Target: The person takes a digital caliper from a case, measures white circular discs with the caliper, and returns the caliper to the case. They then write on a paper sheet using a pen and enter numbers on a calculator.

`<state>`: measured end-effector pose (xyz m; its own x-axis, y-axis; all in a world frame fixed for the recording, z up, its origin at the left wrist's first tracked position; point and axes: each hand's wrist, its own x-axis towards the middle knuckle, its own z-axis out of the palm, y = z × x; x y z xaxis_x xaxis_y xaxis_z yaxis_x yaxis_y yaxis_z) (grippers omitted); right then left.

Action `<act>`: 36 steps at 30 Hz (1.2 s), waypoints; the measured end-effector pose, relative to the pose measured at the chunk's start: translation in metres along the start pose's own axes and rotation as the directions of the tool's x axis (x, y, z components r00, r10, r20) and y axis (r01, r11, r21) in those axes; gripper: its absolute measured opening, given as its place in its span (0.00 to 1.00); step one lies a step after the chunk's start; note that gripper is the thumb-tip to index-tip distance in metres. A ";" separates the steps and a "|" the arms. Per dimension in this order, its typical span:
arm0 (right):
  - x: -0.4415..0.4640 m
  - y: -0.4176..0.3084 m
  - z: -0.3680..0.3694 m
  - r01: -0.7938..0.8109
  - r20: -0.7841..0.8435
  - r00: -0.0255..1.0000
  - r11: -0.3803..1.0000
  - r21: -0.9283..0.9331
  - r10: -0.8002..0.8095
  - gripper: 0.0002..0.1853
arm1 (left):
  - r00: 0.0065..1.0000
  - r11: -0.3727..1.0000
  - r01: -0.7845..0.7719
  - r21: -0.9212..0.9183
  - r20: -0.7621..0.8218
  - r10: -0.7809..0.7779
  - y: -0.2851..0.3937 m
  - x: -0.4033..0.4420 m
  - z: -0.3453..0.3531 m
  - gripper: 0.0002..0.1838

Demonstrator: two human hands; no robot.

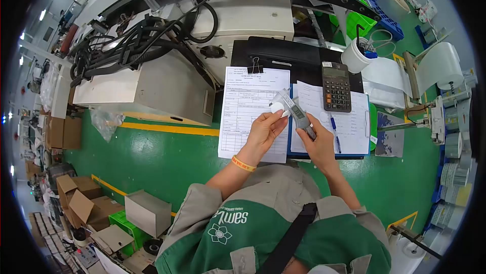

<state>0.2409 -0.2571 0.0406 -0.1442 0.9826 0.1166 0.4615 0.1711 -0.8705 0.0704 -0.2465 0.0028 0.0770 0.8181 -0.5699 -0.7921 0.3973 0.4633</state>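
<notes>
Pointing forward-left, caliper (pixel 298 113), (long axis slanted)

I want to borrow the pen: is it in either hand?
No, the pen lies on the papers; the left hand pinches a white piece and the right hand holds the caliper.

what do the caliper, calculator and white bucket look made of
Caliper: probably satin metal, from its grey sheen, perhaps plastic around the display.
Calculator: likely matte dark plastic, going by its moulded body and keys.
White bucket: likely smooth plastic, from its even colour.
</notes>
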 end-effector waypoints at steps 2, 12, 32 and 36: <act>-0.001 -0.002 -0.004 -0.035 0.017 0.999 0.999 -0.013 0.035 0.24 | 0.999 0.998 -0.027 0.050 -0.028 0.028 0.001 -0.006 0.003 0.09; -0.007 0.031 -0.032 -0.190 -0.116 0.977 0.977 -0.102 0.178 0.23 | 0.836 0.351 -0.404 0.845 0.185 0.517 0.009 0.010 -0.044 0.10; -0.020 0.013 -0.008 -0.197 0.168 0.967 0.980 -0.002 0.194 0.20 | 0.992 0.933 -0.124 0.339 0.009 0.129 0.006 0.007 -0.035 0.13; -0.018 0.007 -0.002 -0.205 0.183 0.963 0.978 0.033 0.196 0.21 | 0.992 0.978 -0.116 0.173 -0.022 0.122 -0.001 -0.001 -0.028 0.11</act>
<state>0.2484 -0.2734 0.0334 -0.2086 0.9671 -0.1458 0.4523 -0.0368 -0.8911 0.0539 -0.2594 -0.0155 -0.0338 0.8509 -0.5243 -0.6789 0.3654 0.6368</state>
